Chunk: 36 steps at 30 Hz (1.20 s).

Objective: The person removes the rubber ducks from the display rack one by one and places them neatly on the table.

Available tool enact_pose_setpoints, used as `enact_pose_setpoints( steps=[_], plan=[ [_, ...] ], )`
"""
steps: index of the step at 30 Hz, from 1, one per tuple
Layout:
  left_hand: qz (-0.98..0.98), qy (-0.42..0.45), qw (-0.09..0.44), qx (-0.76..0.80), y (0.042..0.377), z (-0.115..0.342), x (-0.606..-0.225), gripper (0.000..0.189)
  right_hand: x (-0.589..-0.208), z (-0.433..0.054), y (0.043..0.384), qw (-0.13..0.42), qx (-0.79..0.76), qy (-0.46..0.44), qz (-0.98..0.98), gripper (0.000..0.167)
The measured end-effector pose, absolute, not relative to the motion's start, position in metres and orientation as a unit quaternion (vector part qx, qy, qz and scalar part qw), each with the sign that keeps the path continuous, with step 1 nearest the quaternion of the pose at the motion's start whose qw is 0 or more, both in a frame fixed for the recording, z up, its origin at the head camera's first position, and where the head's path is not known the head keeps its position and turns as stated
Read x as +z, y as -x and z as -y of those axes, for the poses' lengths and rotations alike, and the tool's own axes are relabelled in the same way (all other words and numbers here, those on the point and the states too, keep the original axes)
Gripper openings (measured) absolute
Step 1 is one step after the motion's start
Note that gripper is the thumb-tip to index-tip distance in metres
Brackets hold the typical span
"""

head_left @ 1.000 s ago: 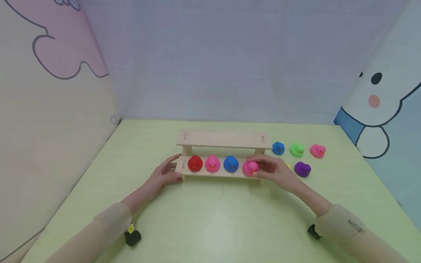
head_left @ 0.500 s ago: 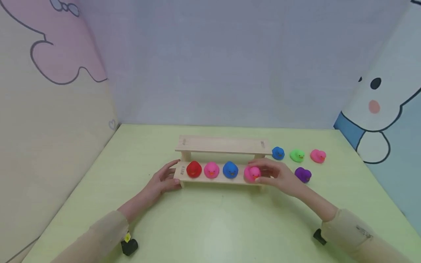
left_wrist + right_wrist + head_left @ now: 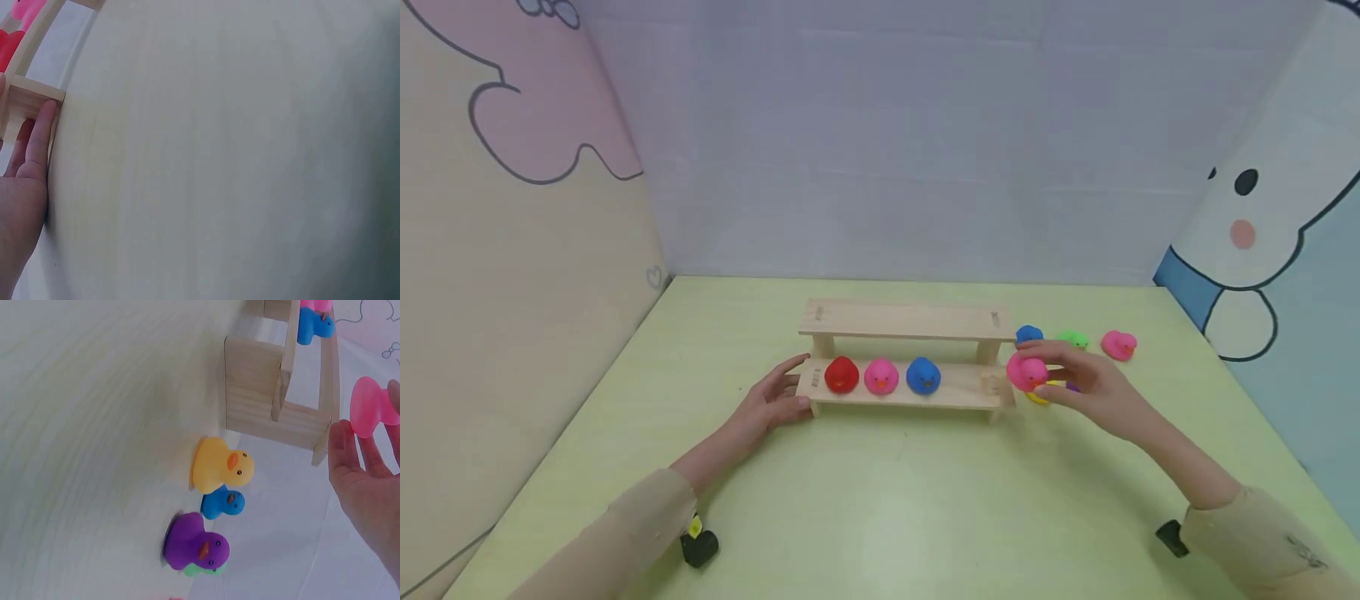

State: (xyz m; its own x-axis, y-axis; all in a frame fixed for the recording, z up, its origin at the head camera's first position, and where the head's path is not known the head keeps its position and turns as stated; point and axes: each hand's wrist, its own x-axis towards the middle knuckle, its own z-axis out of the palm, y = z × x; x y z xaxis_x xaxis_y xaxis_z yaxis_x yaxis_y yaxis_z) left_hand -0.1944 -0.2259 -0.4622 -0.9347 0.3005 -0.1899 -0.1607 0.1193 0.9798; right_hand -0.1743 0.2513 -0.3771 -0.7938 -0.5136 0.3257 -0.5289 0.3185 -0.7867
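My right hand (image 3: 1093,387) pinches a pink rubber duck (image 3: 1024,373) between thumb and fingers, raised just off the right end of the two-tier wooden rack (image 3: 906,321). In the right wrist view this duck (image 3: 367,407) shows above the level of the lower board. My left hand (image 3: 775,398) holds the rack's left end, thumb at the front leg and fingers toward the back; the left wrist view shows its thumb (image 3: 41,134) along the leg. A red duck (image 3: 842,376), a second pink duck (image 3: 881,377) and a blue duck (image 3: 922,377) stand in a row on the lower board.
Right of the rack, more ducks stand on the table: yellow (image 3: 219,465), purple (image 3: 195,542), blue (image 3: 1029,334), green (image 3: 1073,338) and pink (image 3: 1119,345). My right hand partly hides some in the head view. Fabric walls rise along the table's back and sides.
My right hand has lifted the pink duck from the right end of the lower board and carried it rightward, past the rack's end. The left hand stays at the rack's left end.
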Motion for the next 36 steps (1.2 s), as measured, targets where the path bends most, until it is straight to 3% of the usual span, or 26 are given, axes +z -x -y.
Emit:
enact_pose_setpoints(
  steps=[9,24,29,36],
  plan=[
    [-0.739,-0.056,0.174,0.649,0.195,0.225,-0.459,0.07,-0.371,-0.29,0.173,0.065,0.464,-0.249,0.848,0.046],
    [-0.738,-0.052,0.174,0.65,0.194,0.225,-0.461,0.067,-0.4,-0.36,0.184,0.054,0.433,-0.157,0.886,0.051],
    [-0.733,-0.045,0.174,0.656,0.194,0.225,-0.463,0.069,-0.411,-0.382,0.186,0.025,0.408,-0.111,0.906,0.052],
    [-0.732,-0.049,0.169,0.658,0.195,0.226,-0.463,0.07,-0.422,-0.404,0.192,-0.06,0.371,-0.055,0.925,0.061]
  ],
)
